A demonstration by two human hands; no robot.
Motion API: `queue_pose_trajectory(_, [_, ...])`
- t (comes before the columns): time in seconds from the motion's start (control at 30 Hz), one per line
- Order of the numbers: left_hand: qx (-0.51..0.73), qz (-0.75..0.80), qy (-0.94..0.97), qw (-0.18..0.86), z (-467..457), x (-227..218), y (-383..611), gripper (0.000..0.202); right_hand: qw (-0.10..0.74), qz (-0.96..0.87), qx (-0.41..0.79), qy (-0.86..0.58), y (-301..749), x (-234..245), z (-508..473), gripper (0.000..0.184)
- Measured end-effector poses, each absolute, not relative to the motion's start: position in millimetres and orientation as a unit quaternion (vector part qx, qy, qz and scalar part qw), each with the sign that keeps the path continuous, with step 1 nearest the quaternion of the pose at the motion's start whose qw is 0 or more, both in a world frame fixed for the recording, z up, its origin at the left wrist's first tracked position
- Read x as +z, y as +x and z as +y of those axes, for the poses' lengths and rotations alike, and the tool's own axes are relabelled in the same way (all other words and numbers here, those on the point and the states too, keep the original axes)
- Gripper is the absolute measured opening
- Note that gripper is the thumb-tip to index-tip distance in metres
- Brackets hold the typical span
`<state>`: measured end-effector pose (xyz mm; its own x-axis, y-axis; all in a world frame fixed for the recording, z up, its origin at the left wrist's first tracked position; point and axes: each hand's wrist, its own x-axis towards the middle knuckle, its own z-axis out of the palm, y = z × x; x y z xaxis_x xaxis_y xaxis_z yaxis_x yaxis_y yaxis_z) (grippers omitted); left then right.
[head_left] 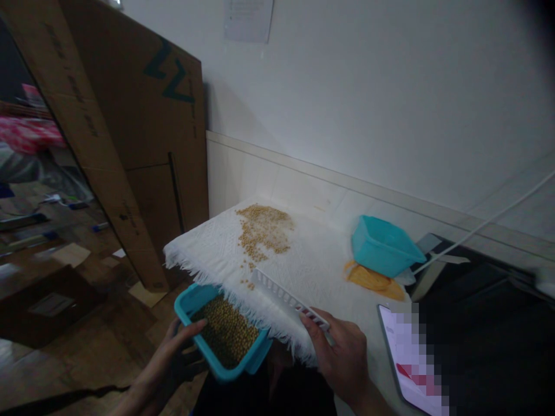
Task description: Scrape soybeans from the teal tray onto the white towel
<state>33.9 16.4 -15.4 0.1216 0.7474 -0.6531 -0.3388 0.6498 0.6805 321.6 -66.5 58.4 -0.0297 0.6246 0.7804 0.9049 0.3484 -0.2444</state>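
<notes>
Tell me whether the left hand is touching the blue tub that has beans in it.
Touching. The head view shows the left hand at the near side of the blue tub, its thumb lying over the rim toward the beans.

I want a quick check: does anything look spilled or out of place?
Possibly: loose beans lie scattered across the white cloth, while others sit together in the blue container your left hand holds. Whether they spilled isn't clear.

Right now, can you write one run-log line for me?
White cloth: loose beans on top | Left hand: holding teal tub, more beans inside, at cloth's edge | Right hand: holding white slotted tool
</notes>
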Motion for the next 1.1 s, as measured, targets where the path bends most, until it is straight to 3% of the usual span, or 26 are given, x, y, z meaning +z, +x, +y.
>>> queue_pose_trajectory(0.3, [0.376,0.557,0.211,0.71,15.5,-16.0,35.6,0.103,0.434,-0.711,-0.152,-0.532,317.4,58.3,-67.2,0.052])
queue_pose_trajectory(0.83, [0.382,0.55,0.194,0.717,17.7,-17.9,32.0,0.089,0.441,-0.748,-0.118,-0.482,305.5,65.4,-71.8,0.042])
queue_pose_trajectory(1.1, [0.378,0.548,0.211,0.716,17.0,-17.2,30.8,0.084,0.443,-0.694,-0.207,-0.528,317.3,60.4,-48.4,0.043])
